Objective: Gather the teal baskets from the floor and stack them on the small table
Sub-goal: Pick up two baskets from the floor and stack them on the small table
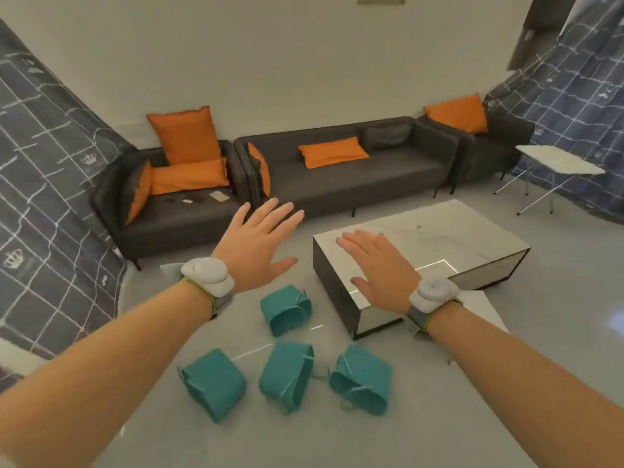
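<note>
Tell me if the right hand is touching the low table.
Cannot tell. The head view shows the right hand, open and flat, in front of the low table, but from above it could be resting on it or hovering above.

I note four teal baskets: one [285, 309] farthest, three nearer at left [213, 383], middle [287, 374] and right [361, 378]. The floor [304, 440] is pale grey. The bench [439, 231] has a white marbled top with faint grey veining and dark sides. The sofa [354, 170] and armchair [175, 214] are charcoal; their cushions [332, 152] are orange. The curtains [44, 184] are dark navy with a white grid and small crowns. I see white wrist units [207, 276] on grey straps. The folding table [560, 160] is white.
</note>
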A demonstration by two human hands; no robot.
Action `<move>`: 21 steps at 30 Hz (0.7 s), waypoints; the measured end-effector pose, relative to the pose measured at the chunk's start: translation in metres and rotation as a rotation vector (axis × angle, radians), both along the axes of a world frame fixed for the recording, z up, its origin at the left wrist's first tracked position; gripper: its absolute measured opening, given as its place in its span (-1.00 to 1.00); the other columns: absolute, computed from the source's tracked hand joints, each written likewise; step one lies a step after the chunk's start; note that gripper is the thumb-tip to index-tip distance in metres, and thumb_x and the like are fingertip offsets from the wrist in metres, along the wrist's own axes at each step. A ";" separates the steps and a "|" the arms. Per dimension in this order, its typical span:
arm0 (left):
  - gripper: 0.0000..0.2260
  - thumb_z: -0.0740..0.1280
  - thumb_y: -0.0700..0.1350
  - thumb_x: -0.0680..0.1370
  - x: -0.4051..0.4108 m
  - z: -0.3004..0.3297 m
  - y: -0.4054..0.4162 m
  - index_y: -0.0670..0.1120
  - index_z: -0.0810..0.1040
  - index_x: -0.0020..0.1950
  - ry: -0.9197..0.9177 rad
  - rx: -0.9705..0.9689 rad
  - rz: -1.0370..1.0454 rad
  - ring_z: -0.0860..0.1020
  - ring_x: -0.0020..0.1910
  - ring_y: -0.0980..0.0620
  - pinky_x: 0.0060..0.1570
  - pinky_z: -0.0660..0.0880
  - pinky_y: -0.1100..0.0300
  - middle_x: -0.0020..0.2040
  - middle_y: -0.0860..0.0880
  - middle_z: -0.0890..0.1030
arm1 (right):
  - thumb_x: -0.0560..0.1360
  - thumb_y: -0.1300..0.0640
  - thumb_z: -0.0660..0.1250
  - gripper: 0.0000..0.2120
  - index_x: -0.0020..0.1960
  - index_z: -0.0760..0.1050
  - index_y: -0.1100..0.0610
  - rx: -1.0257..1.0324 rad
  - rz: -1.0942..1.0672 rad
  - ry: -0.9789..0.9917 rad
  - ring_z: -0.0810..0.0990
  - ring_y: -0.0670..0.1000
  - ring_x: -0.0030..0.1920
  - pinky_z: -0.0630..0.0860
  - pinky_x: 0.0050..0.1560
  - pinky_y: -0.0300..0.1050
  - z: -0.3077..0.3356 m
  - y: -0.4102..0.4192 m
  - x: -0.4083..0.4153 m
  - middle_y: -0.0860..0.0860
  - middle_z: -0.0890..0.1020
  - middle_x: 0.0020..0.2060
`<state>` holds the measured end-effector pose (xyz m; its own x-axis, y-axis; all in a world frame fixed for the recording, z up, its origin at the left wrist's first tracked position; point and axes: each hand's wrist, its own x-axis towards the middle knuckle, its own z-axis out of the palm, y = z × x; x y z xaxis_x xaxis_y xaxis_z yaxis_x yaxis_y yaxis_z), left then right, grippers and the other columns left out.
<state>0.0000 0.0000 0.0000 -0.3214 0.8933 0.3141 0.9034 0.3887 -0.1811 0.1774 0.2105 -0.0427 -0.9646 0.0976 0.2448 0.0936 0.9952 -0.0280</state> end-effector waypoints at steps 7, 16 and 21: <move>-0.45 0.19 0.21 0.55 -0.023 -0.089 0.008 -0.02 0.37 0.48 -0.208 -0.117 0.041 0.38 0.45 -0.11 0.39 0.32 -0.14 0.47 -0.02 0.44 | 0.56 0.08 0.28 -0.34 0.59 0.12 0.07 -0.168 -0.063 -0.211 0.13 0.12 0.58 0.01 0.58 0.18 -0.085 0.007 -0.007 0.03 0.22 0.58; -0.49 0.08 0.20 0.50 -0.122 -0.243 0.026 -0.04 0.56 0.28 -0.480 -0.206 0.101 0.59 0.17 -0.12 0.15 0.44 -0.03 0.19 -0.01 0.65 | 0.53 0.17 0.31 -0.37 0.56 0.21 0.12 -0.381 -0.221 -0.373 0.26 0.16 0.51 0.11 0.53 -0.02 -0.221 0.008 -0.093 0.08 0.31 0.52; -0.47 0.05 0.20 0.50 -0.173 -0.345 0.029 -0.02 0.54 0.31 -0.622 -0.290 0.163 0.57 0.17 -0.14 0.17 0.43 -0.03 0.21 -0.02 0.63 | 0.49 0.22 0.32 -0.39 0.52 0.29 0.13 -0.488 -0.311 -0.476 0.32 0.19 0.48 0.23 0.51 0.07 -0.313 0.003 -0.142 0.09 0.37 0.49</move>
